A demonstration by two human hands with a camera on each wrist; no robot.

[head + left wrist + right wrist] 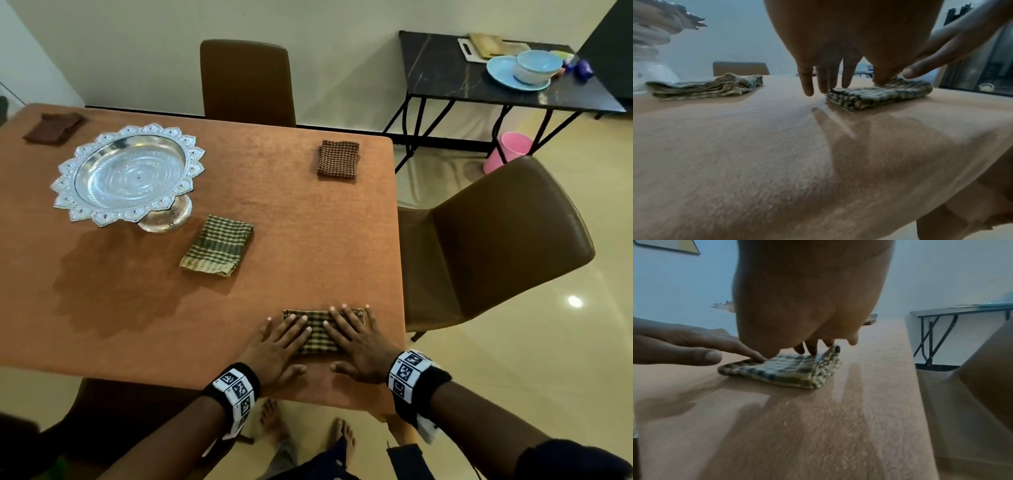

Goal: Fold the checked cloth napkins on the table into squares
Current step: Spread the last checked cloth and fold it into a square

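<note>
**Both hands flat on a folded napkin**

My left hand [280,346] and right hand [356,342] lie side by side, fingers straight and spread, pressing a folded checked napkin [317,334] against the counter [137,308] near its front right corner. My left fingers [806,84] reach partly past the napkin's left edge. A second folded napkin [217,245] lies mid-counter, just beside the foot of a silver tray [128,173]. A third, red-brown napkin [338,158] lies folded near the far right edge, well apart from the others.
</note>
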